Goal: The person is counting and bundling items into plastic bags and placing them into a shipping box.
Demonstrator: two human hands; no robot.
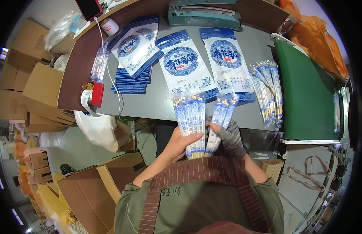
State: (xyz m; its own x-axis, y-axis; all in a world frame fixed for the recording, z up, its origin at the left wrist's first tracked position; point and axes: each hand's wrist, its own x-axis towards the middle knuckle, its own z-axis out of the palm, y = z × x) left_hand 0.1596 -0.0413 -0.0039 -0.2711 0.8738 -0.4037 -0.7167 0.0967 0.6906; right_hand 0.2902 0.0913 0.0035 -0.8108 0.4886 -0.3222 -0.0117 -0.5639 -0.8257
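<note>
My left hand (181,142) is closed round a fan of wrapped chopsticks (192,121), its thumb pressed across the blue and white sleeves. A smaller bunch of wrapped chopsticks (220,116) is gripped in my right hand (230,137), which wears a grey wrap or fingerless glove. Both bunches stand side by side in front of my chest, pale stick ends showing at the bottom. Just beyond them, two blue and white printed pouches (184,64) (226,54) lie flat on the grey table (161,105). The fingers behind the bunches are hidden.
A stack of pouches (133,48) lies at the back left, near a red box (97,93) and a white cable. More wrapped chopsticks (270,91) lie right, beside a green board (305,91). A teal sealing machine (204,15) stands at the back. Cardboard boxes (91,187) sit lower left.
</note>
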